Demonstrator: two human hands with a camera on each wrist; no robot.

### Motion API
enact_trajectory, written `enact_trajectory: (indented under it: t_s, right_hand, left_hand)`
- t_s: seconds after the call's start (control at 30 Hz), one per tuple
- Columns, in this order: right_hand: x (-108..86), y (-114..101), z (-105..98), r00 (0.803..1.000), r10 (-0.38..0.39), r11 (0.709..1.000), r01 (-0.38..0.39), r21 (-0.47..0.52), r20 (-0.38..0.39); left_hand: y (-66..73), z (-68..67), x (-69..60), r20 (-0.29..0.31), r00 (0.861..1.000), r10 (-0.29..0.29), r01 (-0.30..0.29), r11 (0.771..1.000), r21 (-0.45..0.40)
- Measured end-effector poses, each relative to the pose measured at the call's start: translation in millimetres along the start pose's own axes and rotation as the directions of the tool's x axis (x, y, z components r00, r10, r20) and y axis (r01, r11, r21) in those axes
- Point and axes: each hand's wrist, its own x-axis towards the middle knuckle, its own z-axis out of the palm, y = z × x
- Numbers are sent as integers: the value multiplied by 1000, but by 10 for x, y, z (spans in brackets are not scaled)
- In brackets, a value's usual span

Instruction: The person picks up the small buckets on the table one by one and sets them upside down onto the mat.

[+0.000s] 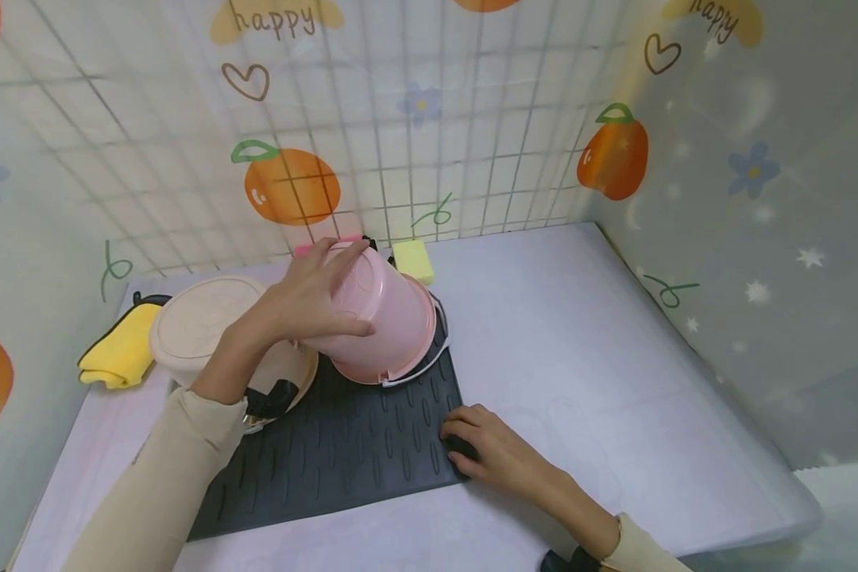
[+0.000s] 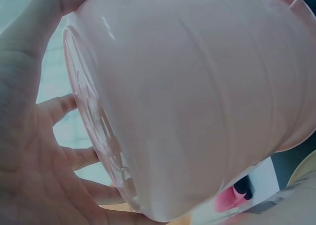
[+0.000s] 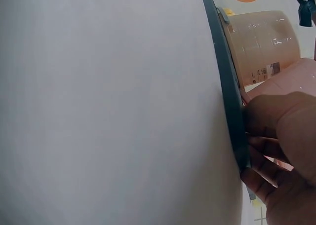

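Note:
A pink bucket [image 1: 400, 318] is tipped over at the back of the black ribbed mat [image 1: 357, 445], its base toward the upper left and its rim with a white handle toward the lower right. My left hand [image 1: 307, 298] grips the base end, fingers spread over the bottom and thumb along the side. In the left wrist view the fingertips touch the rim of the base of the bucket [image 2: 177, 106]. Low on the right, my right hand [image 1: 504, 453] pinches the mat's right edge near its front corner. The right wrist view shows its fingers on the dark edge of the mat [image 3: 229, 96].
A beige bucket [image 1: 207, 318] lies upside down and tilted on the mat's left part. Beyond it is a folded yellow cloth [image 1: 121, 349] with black trim. A pale yellow sponge [image 1: 413, 260] stands by the back wall grid. Patterned curtain walls [image 1: 751, 238] enclose the table [image 1: 579, 342].

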Motion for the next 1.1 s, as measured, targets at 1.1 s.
enact_trajectory:
  t_s: [1.1]
  right_hand:
    - [-25, 8, 53, 999, 44, 999, -44, 3, -8]
  left_hand:
    - [70, 103, 223, 138, 990, -1, -7, 998, 58]
